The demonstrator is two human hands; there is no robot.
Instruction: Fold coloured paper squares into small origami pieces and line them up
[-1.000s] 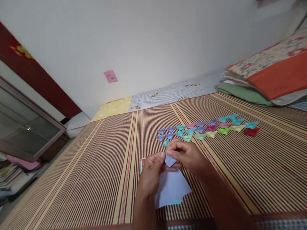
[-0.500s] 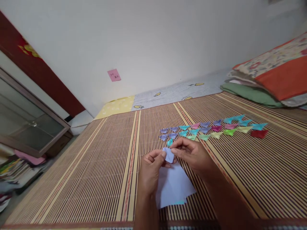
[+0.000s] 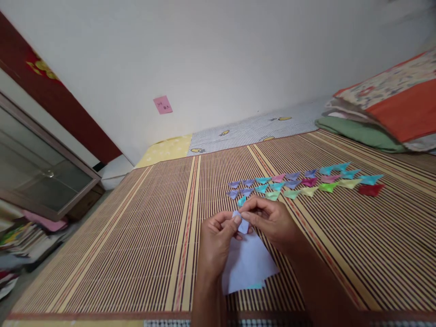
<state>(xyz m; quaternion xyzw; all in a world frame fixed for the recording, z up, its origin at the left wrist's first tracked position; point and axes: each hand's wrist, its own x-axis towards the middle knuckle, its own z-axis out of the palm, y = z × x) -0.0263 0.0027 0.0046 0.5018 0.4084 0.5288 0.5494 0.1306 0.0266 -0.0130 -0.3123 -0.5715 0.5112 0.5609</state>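
One striped mat [image 3: 136, 236] filled most of the lower view. Bedding stack [image 3: 402, 113] sat at the far right, orange and floral on top, green at the bottom. Folded paper pieces [image 3: 309, 182] ran in rough rows on the mat beyond the hands: purple, turquoise, pink, green, yellow, red. Paper sheets [image 3: 248, 268] lay nearer, pale lavender on top, turquoise edge poking out on the near side. Right hand [image 3: 274, 222] pinched the upper right edge of a small lavender paper [image 3: 244, 225], thumb against index finger. Left hand [image 3: 217, 234] pinched its left side, thumb on top. That paper was between both hands, over the far end of the sheets, visibly folded; exact creases couldn't be made out.
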